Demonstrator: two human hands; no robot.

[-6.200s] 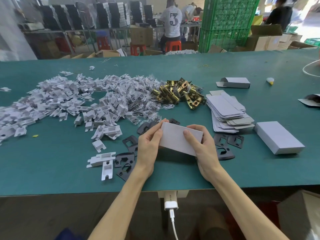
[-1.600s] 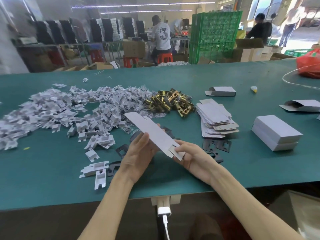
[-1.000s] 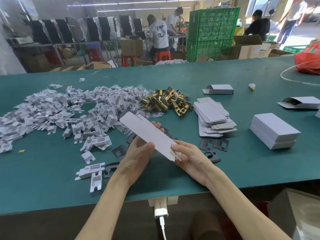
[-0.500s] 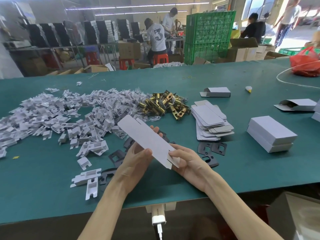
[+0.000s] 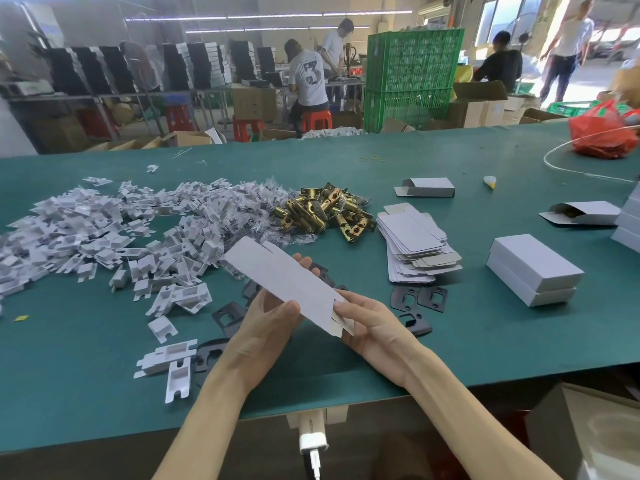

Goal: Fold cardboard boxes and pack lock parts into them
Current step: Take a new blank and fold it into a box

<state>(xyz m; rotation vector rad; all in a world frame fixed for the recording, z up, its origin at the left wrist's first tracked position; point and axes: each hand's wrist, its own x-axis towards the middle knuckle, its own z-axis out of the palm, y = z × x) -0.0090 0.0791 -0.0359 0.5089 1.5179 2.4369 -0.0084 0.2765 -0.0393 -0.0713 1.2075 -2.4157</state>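
A flat, unfolded white cardboard box blank [image 5: 284,277] is held slantwise above the green table [image 5: 104,368]. My left hand [image 5: 266,323] grips its middle from below, thumb on top. My right hand [image 5: 372,323] pinches its near end flap. Right of it lies a stack of flat blanks [image 5: 412,240]. Two closed white boxes [image 5: 535,270] are stacked further right. Brass latch parts [image 5: 322,211] are heaped behind, next to a wide pile of white plastic inserts [image 5: 114,226]. Black strike plates [image 5: 419,299] lie under and around my hands.
Two half-folded boxes lie at the back [image 5: 427,187] and far right [image 5: 585,213]. A red bag [image 5: 604,135] and a white cable sit at the right rear. A white charger [image 5: 313,441] hangs at the table's near edge. Several people work behind, near green crates [image 5: 414,77].
Six seconds ago both hands held a closed box; it now lies on the stack at right. Since then I hold a flat blank, which barely moved in the last second.
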